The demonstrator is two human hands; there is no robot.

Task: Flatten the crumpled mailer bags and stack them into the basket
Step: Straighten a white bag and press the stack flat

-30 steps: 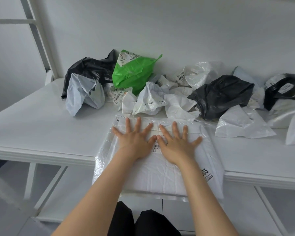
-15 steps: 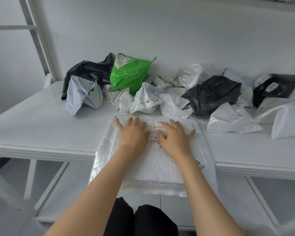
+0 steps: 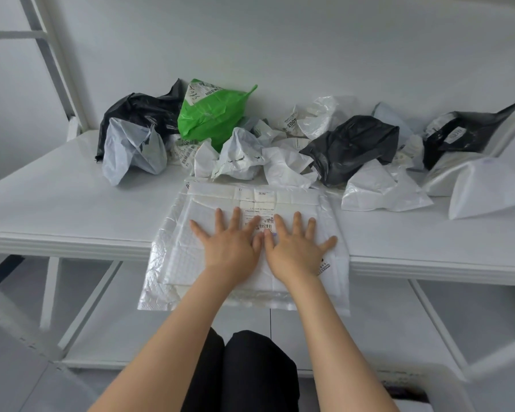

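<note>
A white bubble mailer bag (image 3: 179, 263) lies flat over the front edge of the white table (image 3: 57, 203), its near end hanging past the edge. My left hand (image 3: 229, 245) and my right hand (image 3: 295, 248) press down on it side by side, fingers spread and straight. Behind it lies a heap of crumpled mailer bags: a green one (image 3: 211, 114), a black one (image 3: 140, 111) at the left, a grey-white one (image 3: 131, 150), a black one (image 3: 351, 147) in the middle, white ones (image 3: 381, 188) and another black one (image 3: 464, 132) at the right. No basket is in view.
A white wall stands right behind the heap. A white metal frame upright (image 3: 57, 63) rises at the back left. Below the tabletop runs a lower white shelf (image 3: 369, 322). My dark-trousered knees (image 3: 244, 367) are under the table edge.
Both hands slid back toward me over the flat bag and spread their fingers again. The camera view shifted slightly; the heap has not moved.
</note>
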